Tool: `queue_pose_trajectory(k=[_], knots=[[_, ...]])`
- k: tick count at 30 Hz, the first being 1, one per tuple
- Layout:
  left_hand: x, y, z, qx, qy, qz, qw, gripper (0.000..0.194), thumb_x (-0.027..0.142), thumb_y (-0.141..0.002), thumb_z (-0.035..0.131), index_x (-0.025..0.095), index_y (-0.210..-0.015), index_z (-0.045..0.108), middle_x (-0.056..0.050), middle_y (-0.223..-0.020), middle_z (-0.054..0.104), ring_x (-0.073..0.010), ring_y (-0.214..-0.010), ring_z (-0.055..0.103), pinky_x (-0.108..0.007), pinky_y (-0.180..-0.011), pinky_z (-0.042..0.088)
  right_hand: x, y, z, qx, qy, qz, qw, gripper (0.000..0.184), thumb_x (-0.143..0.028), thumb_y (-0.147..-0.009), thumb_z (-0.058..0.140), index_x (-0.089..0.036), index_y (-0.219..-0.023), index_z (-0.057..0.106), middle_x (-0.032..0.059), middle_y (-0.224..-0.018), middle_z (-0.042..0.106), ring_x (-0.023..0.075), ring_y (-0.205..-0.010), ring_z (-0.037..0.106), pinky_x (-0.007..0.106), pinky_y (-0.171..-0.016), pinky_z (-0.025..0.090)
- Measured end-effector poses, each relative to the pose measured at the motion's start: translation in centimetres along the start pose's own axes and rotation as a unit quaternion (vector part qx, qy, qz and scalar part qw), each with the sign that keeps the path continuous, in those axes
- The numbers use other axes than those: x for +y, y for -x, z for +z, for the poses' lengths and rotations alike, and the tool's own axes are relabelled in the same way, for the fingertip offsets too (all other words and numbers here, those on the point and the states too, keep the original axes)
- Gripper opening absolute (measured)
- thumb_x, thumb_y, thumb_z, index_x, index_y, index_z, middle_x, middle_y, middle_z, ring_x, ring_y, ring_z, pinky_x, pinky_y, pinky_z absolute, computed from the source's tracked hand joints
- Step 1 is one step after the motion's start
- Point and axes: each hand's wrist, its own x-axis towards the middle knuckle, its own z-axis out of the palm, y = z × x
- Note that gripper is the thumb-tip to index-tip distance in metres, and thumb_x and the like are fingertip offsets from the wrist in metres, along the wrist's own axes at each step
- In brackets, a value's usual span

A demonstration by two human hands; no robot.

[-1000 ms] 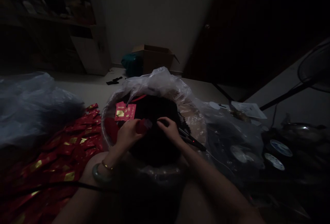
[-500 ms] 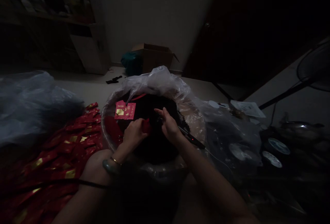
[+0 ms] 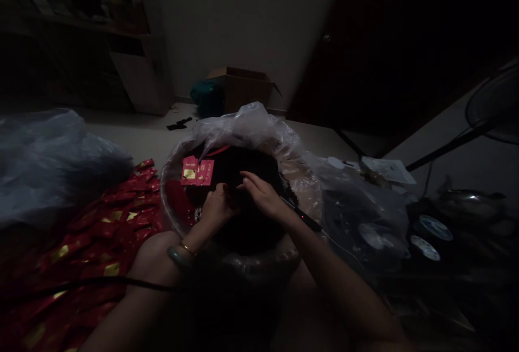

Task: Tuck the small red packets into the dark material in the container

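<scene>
A round tub lined with clear plastic [image 3: 170, 208] stands between my knees, filled with a dark, loose-looking mass [image 3: 251, 233]. My left hand [image 3: 217, 208], wearing a bangle and a thin bracelet, is closed over the mass on a small red packet [image 3: 230, 194], mostly hidden in shadow. Opposite it, my right hand [image 3: 261, 196] holds its fingers stretched towards the left hand, and nothing shows in them. Pink-red packets with gold print [image 3: 197, 172] lie at the tub's left. A black rod-like tool with a small red light [image 3: 306, 218] rests under my right wrist, trailing a cord.
Many red and gold packets [image 3: 117, 217] are heaped on the left, beside a large plastic bag [image 3: 52, 163]. Behind the tub are a cardboard box [image 3: 247, 92] and a teal bag [image 3: 207, 98]. A fan [image 3: 494, 106] stands at right. A dark cable [image 3: 101, 281] crosses lower left.
My right hand has shifted slightly left and lowered its fingers nearer the left hand. My left hand has turned a little, and its red packet shows less.
</scene>
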Motion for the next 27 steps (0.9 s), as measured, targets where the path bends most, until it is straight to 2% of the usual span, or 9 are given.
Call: queue_pose_trajectory(k=[3,6,10,15,17,19,20,24,27], knots=[[0.0,0.1,0.3,-0.018,0.019,0.019,0.999,0.064,0.032,-0.068,0.073,0.014,-0.121,0.042,-0.013,-0.111,0.063,-0.0269,-0.100,0.063,-0.032,-0.078,0.045,0.6,0.6,0.3,-0.020,0.154,-0.055,0.986,0.033,-0.033,-0.086,0.057,-0.022,-0.117,0.063,0.0082,-0.103,0.068,0.0243,-0.104,0.055,0.041,-0.091,0.041],[-0.3,0.0,0.6,-0.040,0.039,0.048,0.997,0.069,0.028,-0.065,0.075,0.015,-0.124,0.042,-0.014,-0.118,0.061,-0.0266,-0.106,0.061,-0.034,-0.084,0.044,1.7,0.9,0.9,-0.080,0.258,-0.114,0.956,0.018,-0.022,-0.081,0.063,-0.021,-0.097,0.071,0.0085,-0.094,0.071,0.0239,-0.094,0.054,0.036,-0.080,0.042],[-1.1,-0.4,0.7,-0.066,0.014,0.076,0.995,0.065,0.031,-0.059,0.080,0.017,-0.116,0.054,-0.010,-0.110,0.066,-0.0274,-0.103,0.061,-0.035,-0.088,0.044,2.7,0.5,0.7,-0.091,0.199,-0.125,0.968,0.018,-0.018,-0.084,0.059,-0.023,-0.094,0.073,0.0045,-0.090,0.073,0.0197,-0.083,0.059,0.032,-0.076,0.042],[-1.1,-0.5,0.0,-0.075,0.002,0.069,0.995,0.048,0.041,-0.059,0.079,0.018,-0.099,0.063,-0.008,-0.099,0.070,-0.0283,-0.094,0.063,-0.031,-0.074,0.045,3.3,0.3,-1.5,0.023,0.042,-0.084,0.995,0.023,-0.029,-0.085,0.057,-0.025,-0.103,0.070,0.0045,-0.102,0.071,0.0224,-0.092,0.064,0.036,-0.082,0.046],[-0.8,-0.2,-0.2,-0.074,0.029,0.049,0.996,0.047,0.041,-0.061,0.078,0.020,-0.099,0.061,-0.005,-0.096,0.071,-0.0255,-0.089,0.065,-0.028,-0.068,0.044,3.6,0.6,-1.9,0.071,0.081,-0.093,0.990,0.035,-0.030,-0.078,0.066,-0.023,-0.112,0.066,0.0073,-0.111,0.067,0.0246,-0.101,0.060,0.040,-0.090,0.044],[-0.4,0.0,-0.3,-0.070,0.031,0.020,0.997,0.048,0.044,-0.063,0.076,0.020,-0.101,0.059,-0.005,-0.093,0.071,-0.0251,-0.085,0.066,-0.027,-0.063,0.042,3.7,1.1,-1.5,0.074,0.148,-0.133,0.977,0.045,-0.031,-0.073,0.073,-0.022,-0.117,0.064,0.0095,-0.116,0.063,0.0254,-0.106,0.055,0.042,-0.094,0.042],[-0.2,0.2,-0.4,-0.068,0.024,0.009,0.997,0.049,0.045,-0.063,0.075,0.020,-0.102,0.058,-0.006,-0.093,0.071,-0.0257,-0.085,0.067,-0.026,-0.062,0.041,3.7,1.3,-1.2,0.060,0.180,-0.157,0.969,0.043,-0.031,-0.073,0.074,-0.021,-0.114,0.065,0.0100,-0.114,0.062,0.0254,-0.106,0.053,0.042,-0.094,0.043],[0.0,0.3,-0.4,-0.067,0.051,0.002,0.996,0.047,0.045,-0.063,0.074,0.019,-0.099,0.056,-0.005,-0.087,0.069,-0.0239,-0.081,0.065,-0.026,-0.061,0.040,3.7,1.4,0.3,0.007,0.236,-0.201,0.951,0.005,-0.025,-0.080,0.067,-0.021,-0.079,0.070,0.0079,-0.092,0.066,0.0225,-0.091,0.052,0.035,-0.078,0.045],[-0.6,0.1,-0.2,-0.086,0.140,0.033,0.986,0.054,0.044,-0.054,0.079,0.018,-0.095,0.057,-0.002,-0.086,0.068,-0.0215,-0.080,0.062,-0.026,-0.064,0.042,4.0,0.9,-0.2,0.027,0.196,-0.169,0.966,0.014,-0.025,-0.086,0.059,-0.022,-0.076,0.068,0.0050,-0.079,0.064,0.0191,-0.079,0.052,0.032,-0.072,0.043]])
